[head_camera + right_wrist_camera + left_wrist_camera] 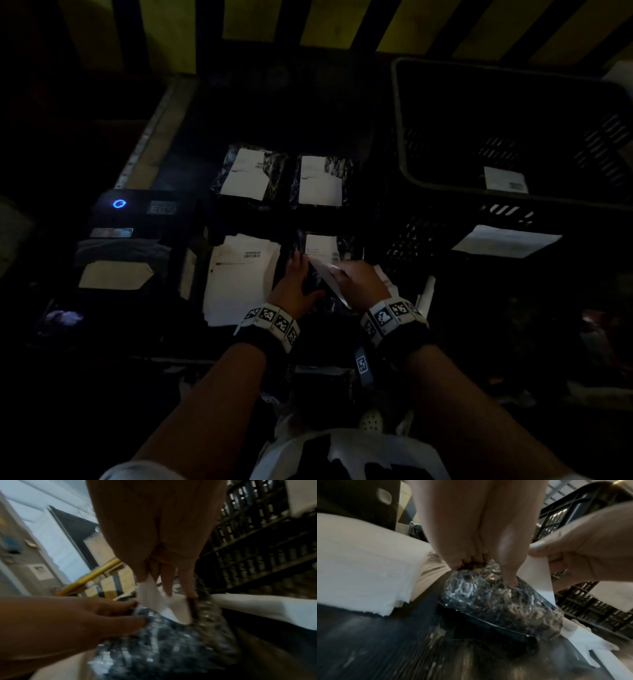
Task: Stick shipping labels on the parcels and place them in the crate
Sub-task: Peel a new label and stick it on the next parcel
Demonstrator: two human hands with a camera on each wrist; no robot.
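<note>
A black parcel (317, 291) in shiny bubble wrap (496, 601) lies at the table's near edge, with a white label on its far end. My left hand (296, 279) grips its left side: fingers curled over the far edge, thumb (508, 573) pressing on top. My right hand (356, 277) pinches a white label sheet (329, 279) that slants down onto the parcel (163, 642); the pinch shows in the right wrist view (159, 585). Two labelled parcels (245, 174) (320, 180) lie behind. The black crate (404, 137) stands at the right with one labelled parcel (505, 180) inside.
A stack of white label sheets (239, 277) lies just left of my hands. A black printer (130, 219) with a blue light sits at the far left. A white paper (507, 240) hangs on the crate's front wall. The scene is very dark.
</note>
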